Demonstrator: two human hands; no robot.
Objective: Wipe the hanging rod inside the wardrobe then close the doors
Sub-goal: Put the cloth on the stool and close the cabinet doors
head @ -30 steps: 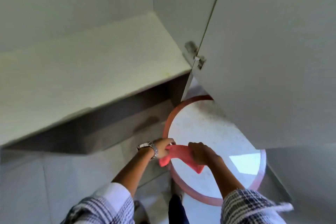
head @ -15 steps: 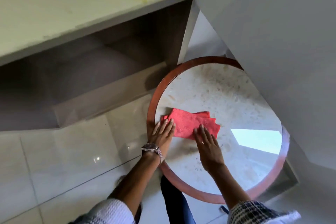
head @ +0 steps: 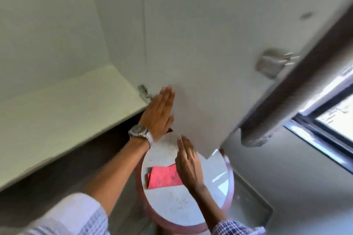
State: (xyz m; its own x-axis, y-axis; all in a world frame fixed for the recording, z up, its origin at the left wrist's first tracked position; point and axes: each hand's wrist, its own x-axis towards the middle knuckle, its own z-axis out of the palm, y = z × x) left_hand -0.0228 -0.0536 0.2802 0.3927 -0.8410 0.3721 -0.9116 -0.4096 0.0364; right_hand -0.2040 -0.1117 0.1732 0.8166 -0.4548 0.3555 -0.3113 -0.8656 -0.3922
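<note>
The white wardrobe door (head: pixel 206 47) stands open and fills the upper middle of the head view, with a metal hinge (head: pixel 271 62) near its dark edge. My left hand (head: pixel 159 112), with a wristwatch, is raised flat with fingers together near the door's inner face by a lower hinge (head: pixel 143 92). My right hand (head: pixel 188 160) is open below the door's bottom edge, holding nothing. A folded red cloth (head: pixel 163 176) lies on the round table (head: pixel 177 208) beneath my hands. The hanging rod is not in view.
A pale wardrobe shelf (head: pixel 66 112) runs across the left, with a dark recess under it. The round table has a reddish rim (head: pixel 230 177) and stands right under the door. A window (head: pixel 332 112) is at the right.
Both hands left the red cloth lying on the round table and rose toward the open door. The view swung upward, from the table and floor to the door.
</note>
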